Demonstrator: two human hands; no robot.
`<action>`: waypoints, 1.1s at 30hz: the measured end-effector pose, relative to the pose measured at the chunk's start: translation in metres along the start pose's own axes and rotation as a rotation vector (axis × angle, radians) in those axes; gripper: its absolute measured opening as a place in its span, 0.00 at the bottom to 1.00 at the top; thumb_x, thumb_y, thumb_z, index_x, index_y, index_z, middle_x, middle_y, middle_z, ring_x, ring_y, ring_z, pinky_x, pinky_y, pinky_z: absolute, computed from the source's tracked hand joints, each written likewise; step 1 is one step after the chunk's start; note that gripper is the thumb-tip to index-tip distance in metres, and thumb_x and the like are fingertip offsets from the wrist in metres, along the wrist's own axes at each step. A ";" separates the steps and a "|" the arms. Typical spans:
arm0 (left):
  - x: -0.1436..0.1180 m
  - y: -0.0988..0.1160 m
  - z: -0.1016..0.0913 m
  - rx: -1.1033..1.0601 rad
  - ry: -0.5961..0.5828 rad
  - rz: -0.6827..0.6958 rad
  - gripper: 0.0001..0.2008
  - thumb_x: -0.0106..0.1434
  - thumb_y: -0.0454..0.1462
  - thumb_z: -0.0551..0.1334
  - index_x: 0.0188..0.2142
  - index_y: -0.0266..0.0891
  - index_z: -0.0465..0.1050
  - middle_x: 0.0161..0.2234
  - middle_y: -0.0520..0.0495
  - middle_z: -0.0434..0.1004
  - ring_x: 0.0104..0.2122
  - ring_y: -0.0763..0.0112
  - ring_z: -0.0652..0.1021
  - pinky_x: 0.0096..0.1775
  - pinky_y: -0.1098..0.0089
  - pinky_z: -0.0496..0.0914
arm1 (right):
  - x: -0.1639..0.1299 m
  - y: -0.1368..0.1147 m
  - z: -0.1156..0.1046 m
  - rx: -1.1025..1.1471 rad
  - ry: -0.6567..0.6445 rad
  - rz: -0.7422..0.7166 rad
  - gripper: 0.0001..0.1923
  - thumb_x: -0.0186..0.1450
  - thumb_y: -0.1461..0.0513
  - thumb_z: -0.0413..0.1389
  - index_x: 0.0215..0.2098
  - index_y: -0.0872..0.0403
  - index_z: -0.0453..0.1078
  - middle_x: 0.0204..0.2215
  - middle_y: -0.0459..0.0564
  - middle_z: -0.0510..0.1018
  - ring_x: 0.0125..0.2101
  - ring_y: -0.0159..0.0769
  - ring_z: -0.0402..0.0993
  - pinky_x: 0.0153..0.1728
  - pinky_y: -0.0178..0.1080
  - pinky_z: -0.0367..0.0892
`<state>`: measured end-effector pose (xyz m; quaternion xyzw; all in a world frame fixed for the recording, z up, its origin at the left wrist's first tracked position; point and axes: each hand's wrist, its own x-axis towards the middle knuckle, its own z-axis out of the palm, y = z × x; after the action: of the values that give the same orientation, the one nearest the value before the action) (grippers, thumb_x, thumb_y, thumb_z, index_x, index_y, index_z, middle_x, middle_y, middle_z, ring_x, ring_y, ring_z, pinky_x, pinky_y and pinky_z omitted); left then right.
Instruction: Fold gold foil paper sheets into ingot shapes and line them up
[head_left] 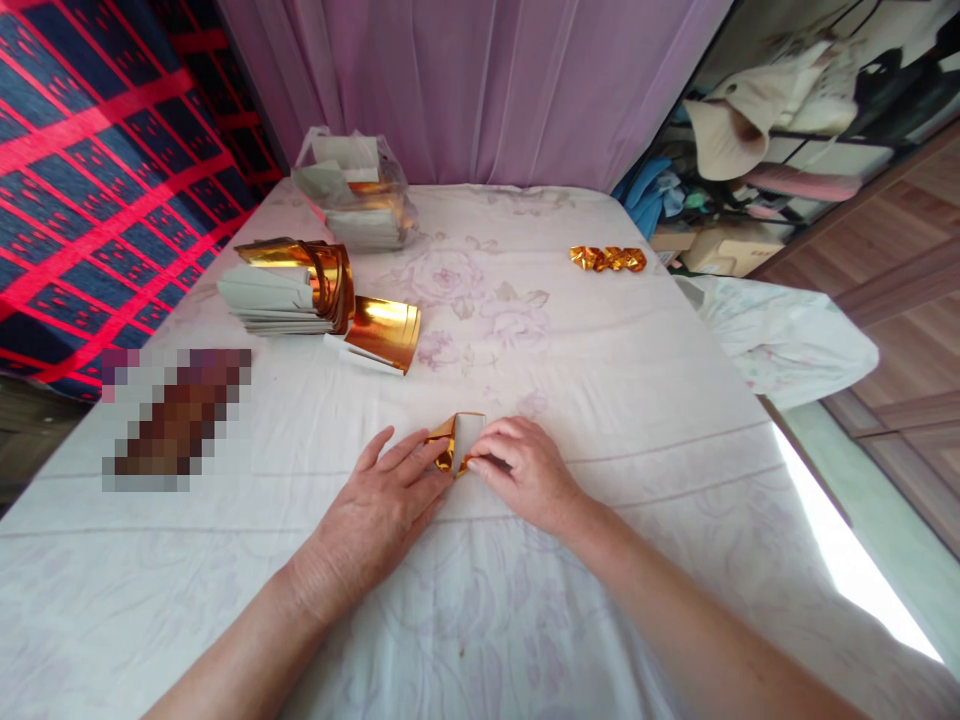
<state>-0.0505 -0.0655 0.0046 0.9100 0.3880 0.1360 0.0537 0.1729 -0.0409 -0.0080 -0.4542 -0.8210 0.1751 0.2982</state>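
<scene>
Folded paper (463,440) between both hands, paper stack (300,290) behind-left

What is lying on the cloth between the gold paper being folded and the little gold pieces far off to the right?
Nothing: the head view shows only bare flowered cloth between the gold paper and the folded gold pieces.

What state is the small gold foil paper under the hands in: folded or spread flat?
Folded. The small gold foil paper shows its white back turned over the gold face, pinched between left hand and right hand.

A small gold foil paper (459,440), partly folded with its white back showing, lies on the white cloth; fingertips of both hands press it.
</scene>
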 end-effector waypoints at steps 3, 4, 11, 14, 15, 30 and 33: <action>-0.001 0.002 0.001 -0.002 -0.006 0.021 0.14 0.70 0.36 0.53 0.52 0.43 0.72 0.57 0.46 0.72 0.60 0.61 0.68 0.61 0.49 0.59 | 0.005 -0.002 -0.002 -0.016 -0.049 0.021 0.04 0.62 0.66 0.61 0.30 0.51 0.75 0.30 0.46 0.77 0.32 0.34 0.73 0.37 0.39 0.65; -0.001 0.003 0.001 -0.003 -0.003 0.025 0.14 0.70 0.35 0.53 0.52 0.43 0.71 0.57 0.45 0.72 0.59 0.61 0.69 0.61 0.50 0.61 | 0.007 -0.003 -0.002 -0.025 -0.051 0.030 0.04 0.62 0.66 0.61 0.29 0.51 0.75 0.30 0.46 0.77 0.32 0.34 0.73 0.37 0.38 0.65; -0.004 0.013 0.004 0.049 0.052 0.007 0.14 0.69 0.31 0.52 0.51 0.39 0.71 0.50 0.43 0.75 0.51 0.64 0.76 0.57 0.54 0.69 | 0.006 -0.005 0.003 -0.076 0.019 0.053 0.04 0.61 0.65 0.63 0.28 0.51 0.74 0.30 0.46 0.77 0.32 0.35 0.72 0.37 0.39 0.64; -0.009 0.017 0.010 0.117 0.078 0.017 0.15 0.70 0.31 0.52 0.53 0.37 0.69 0.50 0.43 0.76 0.52 0.61 0.75 0.57 0.53 0.68 | 0.005 -0.004 0.004 -0.065 0.020 0.050 0.04 0.61 0.65 0.62 0.28 0.51 0.73 0.30 0.46 0.77 0.33 0.35 0.72 0.37 0.39 0.63; -0.011 0.018 0.012 0.128 0.080 0.020 0.15 0.69 0.31 0.52 0.53 0.37 0.69 0.51 0.42 0.76 0.53 0.61 0.75 0.58 0.52 0.67 | 0.005 -0.004 0.004 -0.061 0.020 0.052 0.05 0.61 0.65 0.62 0.28 0.51 0.73 0.30 0.46 0.77 0.33 0.35 0.72 0.37 0.39 0.63; -0.018 0.022 0.003 0.178 0.014 0.047 0.22 0.67 0.27 0.50 0.58 0.41 0.65 0.55 0.44 0.73 0.54 0.59 0.73 0.57 0.53 0.66 | 0.003 -0.005 0.003 -0.052 0.014 0.049 0.03 0.61 0.64 0.61 0.29 0.50 0.74 0.31 0.45 0.76 0.33 0.35 0.72 0.38 0.40 0.63; -0.018 0.022 0.003 0.161 0.003 0.057 0.21 0.67 0.27 0.50 0.58 0.40 0.66 0.55 0.43 0.73 0.54 0.58 0.73 0.56 0.53 0.66 | 0.003 -0.005 0.003 -0.055 0.013 0.048 0.04 0.62 0.64 0.61 0.29 0.51 0.73 0.31 0.46 0.76 0.34 0.36 0.72 0.38 0.41 0.63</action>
<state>-0.0468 -0.0939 0.0028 0.9219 0.3714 0.1073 -0.0241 0.1667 -0.0412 -0.0066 -0.4829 -0.8125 0.1567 0.2866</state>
